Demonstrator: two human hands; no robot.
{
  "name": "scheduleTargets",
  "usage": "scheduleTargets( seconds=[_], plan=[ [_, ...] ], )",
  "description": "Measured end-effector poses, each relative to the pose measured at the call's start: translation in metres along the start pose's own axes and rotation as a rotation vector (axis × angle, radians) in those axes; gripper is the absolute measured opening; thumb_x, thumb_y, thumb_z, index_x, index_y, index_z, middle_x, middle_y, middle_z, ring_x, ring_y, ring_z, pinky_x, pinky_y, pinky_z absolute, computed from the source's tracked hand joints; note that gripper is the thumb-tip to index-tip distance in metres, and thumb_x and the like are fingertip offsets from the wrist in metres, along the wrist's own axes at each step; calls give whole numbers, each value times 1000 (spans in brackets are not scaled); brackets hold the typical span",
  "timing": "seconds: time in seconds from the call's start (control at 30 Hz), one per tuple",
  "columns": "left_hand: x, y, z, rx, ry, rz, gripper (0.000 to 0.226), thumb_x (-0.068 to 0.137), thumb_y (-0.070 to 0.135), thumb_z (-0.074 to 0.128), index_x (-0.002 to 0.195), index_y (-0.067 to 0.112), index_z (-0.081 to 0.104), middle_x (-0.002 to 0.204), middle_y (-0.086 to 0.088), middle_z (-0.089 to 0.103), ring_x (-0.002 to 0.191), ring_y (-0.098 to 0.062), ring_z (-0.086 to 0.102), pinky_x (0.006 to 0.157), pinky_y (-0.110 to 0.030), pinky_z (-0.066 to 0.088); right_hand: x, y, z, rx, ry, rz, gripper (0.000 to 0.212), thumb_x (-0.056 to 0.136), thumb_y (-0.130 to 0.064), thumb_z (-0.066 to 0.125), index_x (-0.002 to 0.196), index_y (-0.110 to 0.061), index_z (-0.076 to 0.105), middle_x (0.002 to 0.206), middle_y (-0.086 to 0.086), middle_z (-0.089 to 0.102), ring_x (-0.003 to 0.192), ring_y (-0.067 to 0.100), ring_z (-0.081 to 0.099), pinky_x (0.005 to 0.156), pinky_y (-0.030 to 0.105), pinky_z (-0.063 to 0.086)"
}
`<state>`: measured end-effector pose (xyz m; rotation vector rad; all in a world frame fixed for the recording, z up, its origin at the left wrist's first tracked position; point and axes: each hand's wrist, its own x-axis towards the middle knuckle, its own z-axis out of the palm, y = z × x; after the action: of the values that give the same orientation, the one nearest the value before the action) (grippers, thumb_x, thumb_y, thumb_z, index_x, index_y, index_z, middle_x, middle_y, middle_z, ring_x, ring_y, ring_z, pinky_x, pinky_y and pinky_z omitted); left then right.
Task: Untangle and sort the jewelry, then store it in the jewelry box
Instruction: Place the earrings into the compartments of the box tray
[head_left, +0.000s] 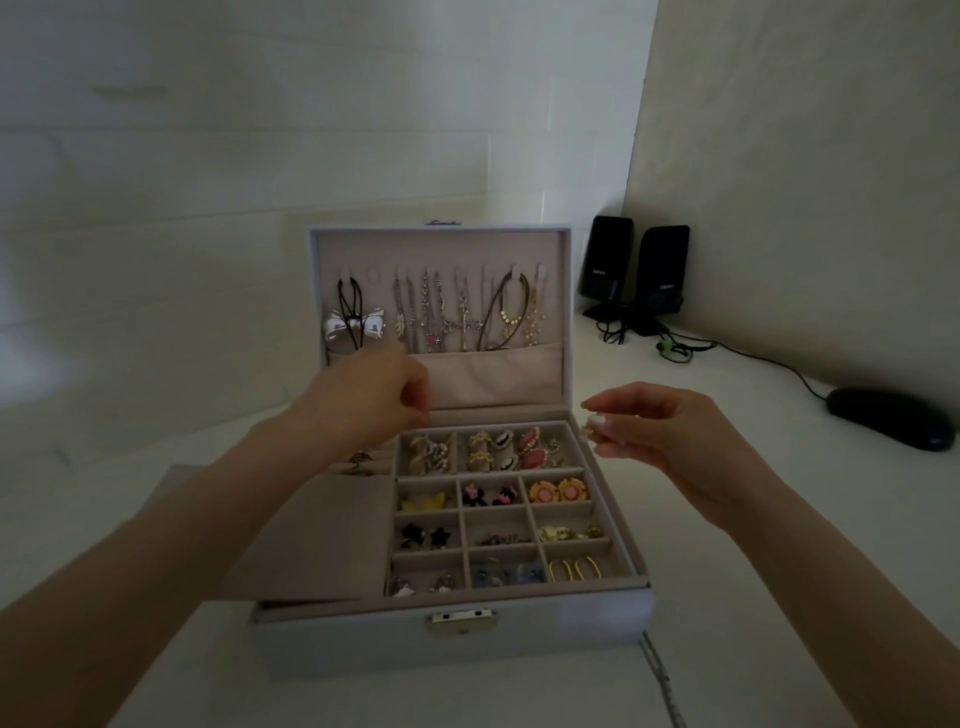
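An open grey jewelry box (452, 642) stands on the white table before me. Several necklaces (457, 312) and a silver bow pendant (354, 325) hang on hooks inside its raised lid. The tray's small compartments hold earrings, among them pink round ones (558, 490) and gold hoops (575, 569). My left hand (374, 397) hovers above the tray's back left corner with curled fingers; I see nothing in it. My right hand (654, 434) pinches a small pale piece of jewelry (589, 428) just beyond the box's right rim.
Two black speakers (636, 270) stand in the back right corner with cables trailing forward. A black mouse (891, 418) lies at the far right. A thin chain (662, 680) lies on the table beside the box's front right corner. A beige flap (317, 535) covers the left part.
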<state>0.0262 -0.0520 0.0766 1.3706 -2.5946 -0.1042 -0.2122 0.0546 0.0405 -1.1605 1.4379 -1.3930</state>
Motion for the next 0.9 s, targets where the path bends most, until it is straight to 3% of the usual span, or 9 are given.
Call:
scheduleTargets(
  seconds=[0.07,0.23,0.37,0.43,0.6,0.8,0.9],
  plan=[
    [-1,-6,1,64,-35,-35,18,83,26,67,73,31,53,86,11,54,90,-11,54,73,-26,40,1,-3,1,-11,6,-3,15,84,4,62,92,-5,70,86,11,70,74,16,70,66,19,55],
    [1,-18,-4,47,54,-53,14,83,26,67,79,30,54,88,9,54,91,-13,50,79,-30,43,3,-11,6,-37,1,-22,14,83,3,62,92,-6,70,84,7,70,71,14,70,66,18,56],
    [1,-20,4,-38,-56,1,17,78,30,75,78,30,57,78,14,54,83,-10,54,75,-28,45,4,-12,12,-49,-3,-32,14,83,3,63,92,-6,69,83,8,69,70,13,69,65,18,55],
    [0,-18,10,-72,-111,47,18,76,31,76,82,27,60,83,12,57,85,-10,55,75,-26,44,4,-11,14,-45,-9,-26,15,83,4,62,92,-6,69,85,9,69,69,13,69,63,17,54],
    [1,-15,18,-76,-40,90,17,77,26,76,83,23,60,92,7,57,89,-10,52,73,-25,40,3,-10,17,-54,-16,-27,14,83,3,63,90,-7,69,89,12,69,69,13,69,62,17,54],
    [-13,-24,2,-41,114,7,17,81,35,71,81,24,58,76,14,51,81,-12,51,70,-27,40,-1,-14,20,-62,-30,-39,13,81,2,66,90,-6,70,87,9,68,69,12,70,62,15,53],
    [-33,-39,-11,72,32,-48,26,78,44,71,76,26,51,77,13,49,81,-13,50,69,-28,39,-5,-17,22,-80,-47,-45,13,80,1,67,89,-7,69,84,8,69,69,12,70,61,15,53]
  ],
)
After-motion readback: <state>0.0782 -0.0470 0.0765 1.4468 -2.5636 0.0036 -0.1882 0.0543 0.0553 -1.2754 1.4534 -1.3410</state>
